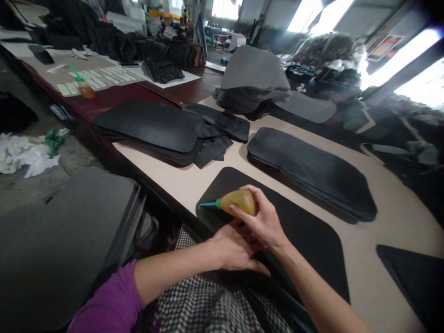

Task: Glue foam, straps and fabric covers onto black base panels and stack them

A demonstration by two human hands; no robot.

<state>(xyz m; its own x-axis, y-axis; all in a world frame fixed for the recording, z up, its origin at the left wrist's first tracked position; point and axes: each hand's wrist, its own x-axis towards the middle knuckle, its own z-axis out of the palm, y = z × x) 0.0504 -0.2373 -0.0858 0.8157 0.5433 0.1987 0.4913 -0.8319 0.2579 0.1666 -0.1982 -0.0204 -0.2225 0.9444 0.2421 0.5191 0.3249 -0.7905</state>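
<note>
Fingers of the right hand (pixel 262 221) are closed around the body of the amber squeeze bottle (pixel 239 201), thumb on the near side. The bottle lies to the left of this hand, its long axis running roughly left to right, green nozzle (pixel 209 204) pointing left. The nozzle tip is at the left end of the black rounded-corner panel (pixel 305 231) (contact between tip and panel cannot be confirmed). The panel's long axis runs from far left to near right, oblique to the bottle. The left hand (pixel 232 247) is spread, thumb held away, nearer the body and below the bottle; its fingers are partly hidden, with nothing visible in them. The right hand is nearer the bottle.
</note>
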